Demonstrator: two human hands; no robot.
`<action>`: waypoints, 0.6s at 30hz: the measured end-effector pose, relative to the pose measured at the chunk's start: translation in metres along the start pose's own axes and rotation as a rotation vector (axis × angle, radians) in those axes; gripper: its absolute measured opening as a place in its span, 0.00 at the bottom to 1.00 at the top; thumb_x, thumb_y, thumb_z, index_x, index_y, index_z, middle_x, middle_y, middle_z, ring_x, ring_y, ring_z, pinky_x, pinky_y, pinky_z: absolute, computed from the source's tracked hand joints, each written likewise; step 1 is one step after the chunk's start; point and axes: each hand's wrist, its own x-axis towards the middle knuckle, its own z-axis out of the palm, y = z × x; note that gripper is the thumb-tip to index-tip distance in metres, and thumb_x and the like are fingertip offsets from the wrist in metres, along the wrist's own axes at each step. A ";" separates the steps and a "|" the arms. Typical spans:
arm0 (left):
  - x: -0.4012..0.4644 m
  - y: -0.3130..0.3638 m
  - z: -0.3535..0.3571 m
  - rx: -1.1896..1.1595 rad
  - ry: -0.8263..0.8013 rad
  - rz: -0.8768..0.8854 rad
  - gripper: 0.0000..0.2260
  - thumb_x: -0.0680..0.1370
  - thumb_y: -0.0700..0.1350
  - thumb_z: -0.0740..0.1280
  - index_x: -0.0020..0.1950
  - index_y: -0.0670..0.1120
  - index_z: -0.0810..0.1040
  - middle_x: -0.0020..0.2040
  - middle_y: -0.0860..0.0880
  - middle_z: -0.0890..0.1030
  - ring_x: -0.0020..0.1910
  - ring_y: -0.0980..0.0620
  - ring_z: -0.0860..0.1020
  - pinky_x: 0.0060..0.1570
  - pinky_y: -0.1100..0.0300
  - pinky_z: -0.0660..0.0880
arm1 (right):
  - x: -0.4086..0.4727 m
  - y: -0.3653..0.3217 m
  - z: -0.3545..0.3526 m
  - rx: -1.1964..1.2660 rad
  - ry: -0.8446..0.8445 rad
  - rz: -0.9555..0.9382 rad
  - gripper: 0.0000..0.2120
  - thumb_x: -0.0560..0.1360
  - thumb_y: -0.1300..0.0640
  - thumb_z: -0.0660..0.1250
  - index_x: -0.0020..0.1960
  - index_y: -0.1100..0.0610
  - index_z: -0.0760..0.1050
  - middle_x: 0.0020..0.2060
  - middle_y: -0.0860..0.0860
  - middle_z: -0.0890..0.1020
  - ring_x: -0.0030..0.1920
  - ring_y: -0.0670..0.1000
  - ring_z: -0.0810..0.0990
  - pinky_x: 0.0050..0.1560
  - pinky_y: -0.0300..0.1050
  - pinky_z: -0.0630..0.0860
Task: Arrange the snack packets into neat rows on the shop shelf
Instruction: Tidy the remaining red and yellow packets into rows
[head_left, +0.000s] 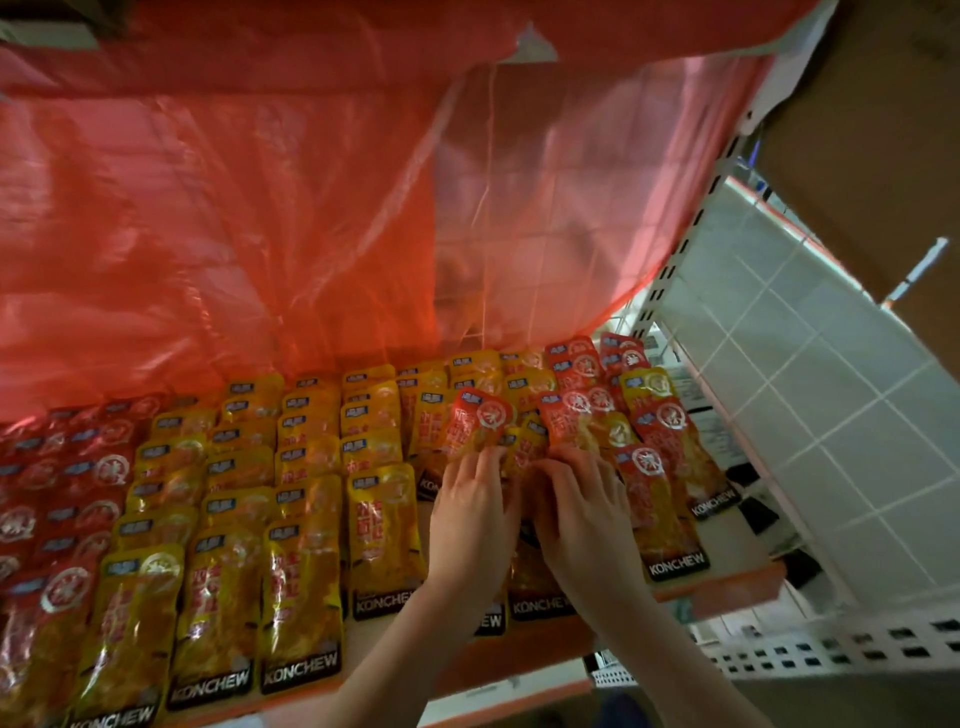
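Yellow snack packets (301, 566) lie in overlapping rows across the middle of the shop shelf (524, 660), with red packets (57, 499) in rows at the far left and more red ones (660, 499) at the right. My left hand (475, 519) lies over a loose, tilted red packet (475, 418), fingertips at its lower edge. My right hand (582, 512) lies beside it, fingertips at the lower edge of another tilted red packet (576, 415). A few jumbled yellow packets (530, 441) sit between the two hands.
A red plastic sheet (270, 218) hangs over the back of the shelf. A white perforated upright (691, 228) and white tiled wall (810, 374) stand at the right. A lower white perforated shelf edge (831, 649) shows at the bottom right.
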 end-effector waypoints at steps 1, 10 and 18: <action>0.000 0.000 0.001 -0.013 0.018 0.000 0.17 0.78 0.50 0.63 0.66 0.49 0.69 0.62 0.53 0.74 0.63 0.52 0.69 0.57 0.57 0.72 | 0.001 -0.001 0.000 -0.014 -0.010 0.000 0.15 0.76 0.50 0.58 0.57 0.57 0.74 0.59 0.53 0.75 0.60 0.54 0.69 0.60 0.52 0.71; -0.009 0.000 0.011 -0.039 0.296 0.170 0.11 0.73 0.40 0.71 0.55 0.46 0.78 0.50 0.52 0.80 0.50 0.53 0.72 0.49 0.58 0.73 | 0.005 -0.004 -0.005 -0.029 -0.016 0.040 0.16 0.75 0.49 0.58 0.58 0.56 0.73 0.59 0.52 0.75 0.60 0.55 0.71 0.59 0.51 0.71; -0.006 0.014 -0.006 -0.283 0.219 -0.046 0.08 0.75 0.38 0.68 0.49 0.51 0.78 0.46 0.59 0.79 0.44 0.63 0.77 0.41 0.73 0.74 | 0.006 -0.005 -0.005 -0.017 0.017 0.099 0.17 0.75 0.48 0.53 0.55 0.55 0.74 0.56 0.52 0.75 0.58 0.56 0.72 0.56 0.55 0.73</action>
